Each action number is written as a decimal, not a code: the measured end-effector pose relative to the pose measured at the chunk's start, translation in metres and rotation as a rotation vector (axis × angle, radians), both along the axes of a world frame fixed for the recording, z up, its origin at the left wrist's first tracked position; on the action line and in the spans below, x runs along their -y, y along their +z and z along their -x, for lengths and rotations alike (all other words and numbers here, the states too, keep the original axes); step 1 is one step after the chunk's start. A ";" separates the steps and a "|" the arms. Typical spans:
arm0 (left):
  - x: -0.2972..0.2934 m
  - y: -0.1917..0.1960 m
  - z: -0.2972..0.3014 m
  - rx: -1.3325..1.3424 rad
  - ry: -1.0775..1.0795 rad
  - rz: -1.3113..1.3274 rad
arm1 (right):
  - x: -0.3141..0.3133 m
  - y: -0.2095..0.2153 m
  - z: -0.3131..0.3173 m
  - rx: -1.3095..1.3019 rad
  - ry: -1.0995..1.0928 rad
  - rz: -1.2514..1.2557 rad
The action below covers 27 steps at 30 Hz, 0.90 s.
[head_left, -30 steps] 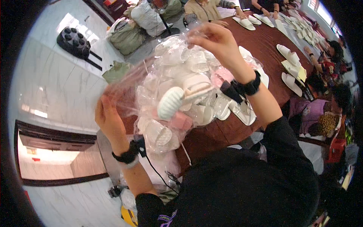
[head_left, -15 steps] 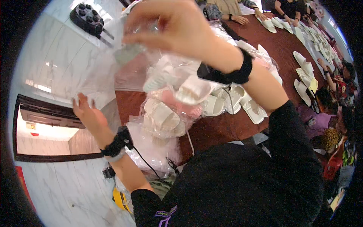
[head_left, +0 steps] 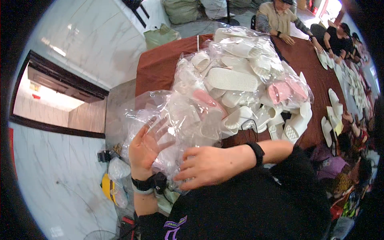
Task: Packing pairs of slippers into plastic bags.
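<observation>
Bright glare on clear plastic bag

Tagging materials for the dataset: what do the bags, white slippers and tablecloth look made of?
Bags: thin, clear plastic film, glossy; sharp highlights, crinkles, contents showing through.
White slippers: probably moulded foam or soft plastic, fairly matte; patterned soles, soft shading. Which one, the look can't settle.
Tablecloth: likely brown fabric, dull; no sharp glare, though the weave is too fine to see.
</observation>
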State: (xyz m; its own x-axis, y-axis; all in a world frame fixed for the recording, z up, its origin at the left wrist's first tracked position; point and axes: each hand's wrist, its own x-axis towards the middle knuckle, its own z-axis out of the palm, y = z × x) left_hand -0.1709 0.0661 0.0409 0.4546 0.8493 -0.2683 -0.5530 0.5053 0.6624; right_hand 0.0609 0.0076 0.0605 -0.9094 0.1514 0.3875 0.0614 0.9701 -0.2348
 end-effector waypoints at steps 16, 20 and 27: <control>-0.060 -0.131 0.330 -1.197 -0.031 -0.127 | -0.043 -0.207 -0.027 0.023 -0.862 0.582; -0.120 -0.185 0.320 -1.494 -0.050 -0.309 | -0.038 -0.230 0.013 0.273 -0.935 0.553; -0.195 -0.245 0.239 -1.924 -0.068 -0.463 | -0.012 -0.273 0.019 0.380 -1.096 0.842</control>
